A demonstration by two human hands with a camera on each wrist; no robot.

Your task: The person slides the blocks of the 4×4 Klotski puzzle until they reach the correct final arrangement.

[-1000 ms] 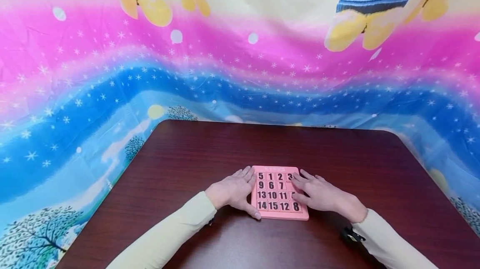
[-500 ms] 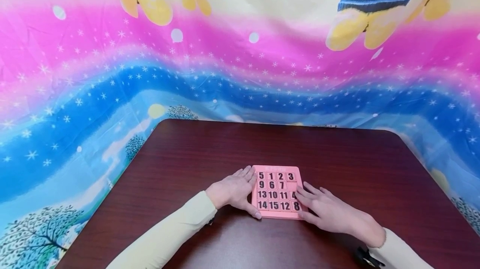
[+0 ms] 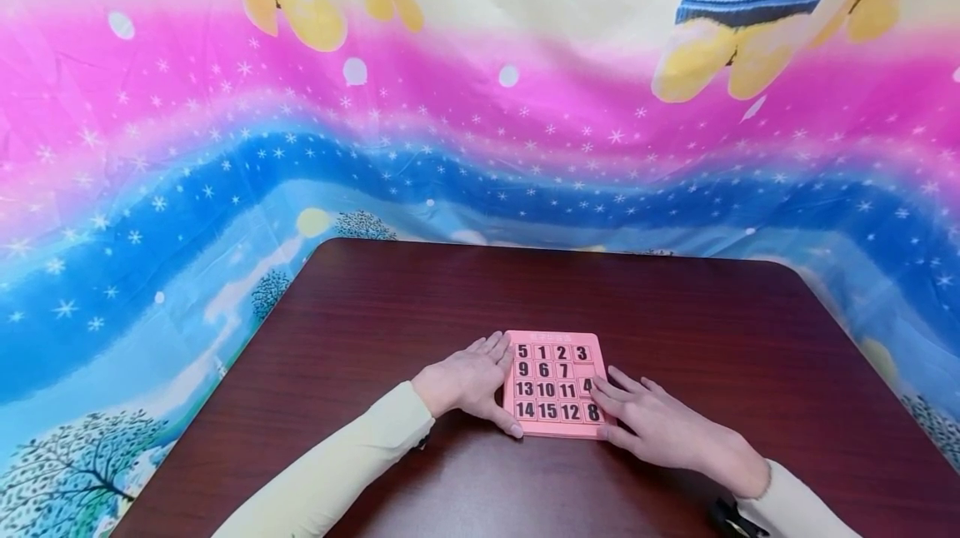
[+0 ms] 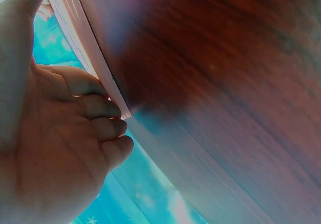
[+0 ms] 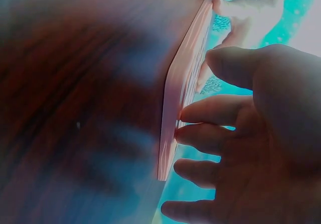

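Note:
A pink sliding number puzzle lies flat on the dark wooden table. My left hand rests against its left side, fingers straight along the edge and thumb by the near left corner. On the opposite side is my right hand, its fingertips over the right column, touching the 4 tile; its thumb is by the near right corner. Above the 4 tile, right of the 7 tile, is a partly open slot. The right wrist view shows the right fingers spread beside the puzzle's edge.
The brown table has rounded far corners. Behind and beside it hangs a printed cloth in pink, blue and cream. A dark strapped device sits at the right wrist, under the pale sleeve.
My right hand has drawn back toward the near right, uncovering the 3 tile and the slot. Latest, the 4 tile has slid slightly up toward the slot. My left hand has stayed put.

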